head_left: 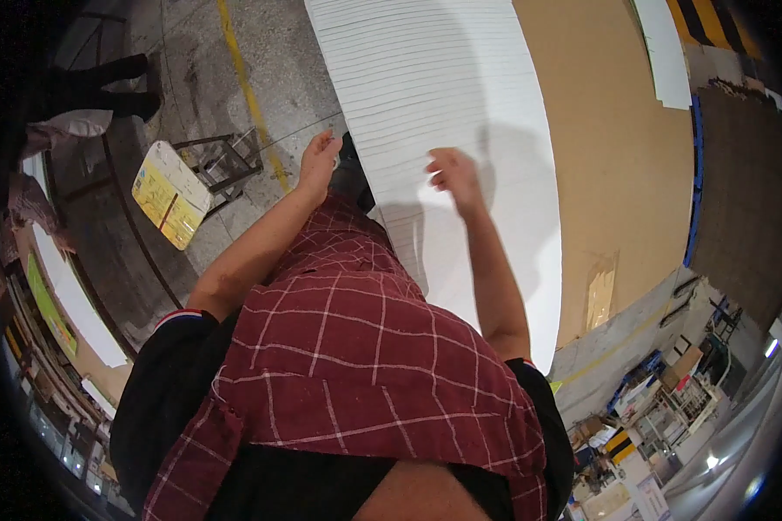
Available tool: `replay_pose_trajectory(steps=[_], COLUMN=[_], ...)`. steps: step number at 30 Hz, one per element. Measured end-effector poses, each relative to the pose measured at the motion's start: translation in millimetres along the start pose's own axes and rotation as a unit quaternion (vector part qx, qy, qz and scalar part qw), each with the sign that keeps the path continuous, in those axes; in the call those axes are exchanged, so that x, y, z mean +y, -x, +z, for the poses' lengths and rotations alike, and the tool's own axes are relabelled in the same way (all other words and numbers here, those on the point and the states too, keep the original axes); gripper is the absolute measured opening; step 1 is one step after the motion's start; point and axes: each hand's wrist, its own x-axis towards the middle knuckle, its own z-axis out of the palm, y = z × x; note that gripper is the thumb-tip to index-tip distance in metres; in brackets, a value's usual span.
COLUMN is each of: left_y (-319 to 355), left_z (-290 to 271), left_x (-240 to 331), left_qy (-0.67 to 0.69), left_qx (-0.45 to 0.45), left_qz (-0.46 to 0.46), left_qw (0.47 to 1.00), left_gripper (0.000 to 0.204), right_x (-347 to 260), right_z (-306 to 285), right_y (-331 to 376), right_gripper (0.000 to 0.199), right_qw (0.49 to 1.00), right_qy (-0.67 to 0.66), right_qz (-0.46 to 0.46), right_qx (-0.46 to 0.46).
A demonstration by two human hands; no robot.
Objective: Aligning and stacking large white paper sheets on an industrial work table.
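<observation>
Your left hand (319, 161) rests at the left edge of the white ribbed sheet stack (443, 95); your right hand (454, 176) lies fingers spread on top. Brown board (617, 148) beside it, yellow-topped stool (172, 193) to your left.

The big ribbed sheet (443, 95) is white on a tan board (617, 130); the apron (356, 365) is dark red with pale checks.

The white sheet (443, 95) runs out past the top edge, so its far end cannot be seen, and its near end is hidden behind the red checked apron (356, 347). The right hand (454, 176) is blurred; its fingers cannot be told apart. The left hand (320, 161) covers the sheet's left edge, so any grip is unclear.
</observation>
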Motion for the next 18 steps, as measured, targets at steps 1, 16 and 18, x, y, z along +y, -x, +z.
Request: replay_pose_trajectory(steps=[1, 16, 18], left_y=[0.0, -61.9, -69.9], left_z=[-0.6, 0.8, 6.8], left_x=[3.8, 73.2, 74.0], left_qy=[0.043, 0.065, 0.087], left_qx=[0.012, -0.012, -0.045], left_qz=[-0.014, -0.055, -0.082], left_qw=[0.999, 0.996, 0.992], left_gripper=[0.043, 0.026, 0.026], right_x=[-5.4, -92.1, -96.9], right_z=[-15.8, -40.4, -42.6], right_y=[-8.4, -136.8, -142.1], right_gripper=[0.024, 0.02, 0.02], right_qw=[1.0, 0.902, 0.927], right_qy=[0.002, 0.208, 0.129], right_qz=[-0.004, -0.221, -0.163], right_qx=[0.029, 0.306, 0.311])
